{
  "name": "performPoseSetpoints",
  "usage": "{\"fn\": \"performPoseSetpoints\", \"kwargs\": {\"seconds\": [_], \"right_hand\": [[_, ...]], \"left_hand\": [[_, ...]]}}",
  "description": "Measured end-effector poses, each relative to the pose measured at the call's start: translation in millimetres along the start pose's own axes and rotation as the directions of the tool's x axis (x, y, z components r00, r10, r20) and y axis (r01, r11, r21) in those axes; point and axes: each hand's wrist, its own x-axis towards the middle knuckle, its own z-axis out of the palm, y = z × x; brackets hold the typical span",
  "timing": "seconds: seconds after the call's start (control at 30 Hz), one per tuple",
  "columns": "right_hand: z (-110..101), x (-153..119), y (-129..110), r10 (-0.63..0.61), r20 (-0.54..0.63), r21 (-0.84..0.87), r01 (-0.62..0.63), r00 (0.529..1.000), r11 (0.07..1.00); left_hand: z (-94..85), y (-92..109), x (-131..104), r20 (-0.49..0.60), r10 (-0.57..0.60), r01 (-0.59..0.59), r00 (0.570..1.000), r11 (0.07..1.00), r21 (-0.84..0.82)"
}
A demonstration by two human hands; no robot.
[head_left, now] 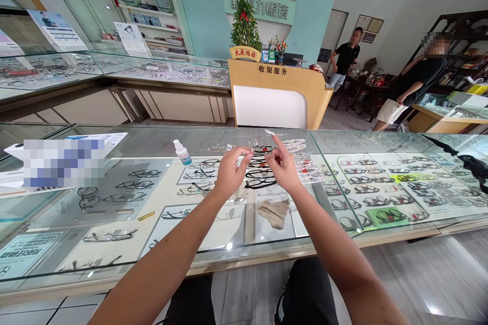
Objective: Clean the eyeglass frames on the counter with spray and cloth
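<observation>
Above the glass counter, my left hand [233,168] pinches the left side of a thin-framed pair of eyeglasses [256,140], its fingertips together. My right hand [284,165] is at the other side of the pair, thumb and bent fingers closed, index finger stretched forward beside a small white tag [270,132]. The frame is fine and partly hidden by my fingers. Just below my hands lies a row of dark eyeglasses [261,183], with clear-wrapped eyeglasses [310,177] to the right. Nearer me rests a crumpled beige cloth [274,212].
A spray bottle [182,152] stands on the glass counter [213,250], left of my hands. White papers [109,142] lie farther left. Display eyeglasses [387,216] fill the case. Beyond are a wooden cashier desk [320,96] and two people [346,56] standing at the right.
</observation>
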Motion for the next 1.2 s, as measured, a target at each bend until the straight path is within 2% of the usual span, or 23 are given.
{"fn": "performPoseSetpoints", "kwargs": {"seconds": [0.17, 0.3, 0.57, 0.73, 0.93, 1.07, 1.2], "right_hand": [[-2, 0, -1, -0.046, -0.047, -0.005, 0.046, 0.998, 0.999], [-2, -1, 1, -0.053, -0.044, -0.017, 0.053, 0.998, 0.998], [8, -4, 13, -0.239, 0.102, -0.24, 0.257, 0.966, 0.936], [12, -5, 18, -0.275, 0.164, -0.257, 0.31, 0.947, 0.915], [11, -5, 19, -0.289, 0.17, -0.236, 0.323, 0.942, 0.916], [12, -4, 22, -0.287, 0.147, -0.262, 0.317, 0.947, 0.912], [12, -5, 21, -0.279, 0.139, -0.27, 0.307, 0.95, 0.913]], "left_hand": [[-0.1, 0, 0, 0.015, -0.009, 0.009, 1.0, 1.0, -0.019], [-0.2, 3, 1, -0.015, -0.075, 0.072, 0.997, 0.987, -0.146], [5.4, 5, 0, 0.014, -0.131, 0.13, 0.991, 0.947, -0.295], [7.4, 1, -1, 0.102, -0.208, 0.231, 0.973, 0.878, -0.419], [3.9, 3, 2, 0.155, -0.249, 0.293, 0.956, 0.822, -0.488], [4.6, 5, 1, 0.151, -0.253, 0.294, 0.956, 0.832, -0.47], [1.4, 6, 2, 0.03, -0.207, 0.206, 0.978, 0.925, -0.321]]}}
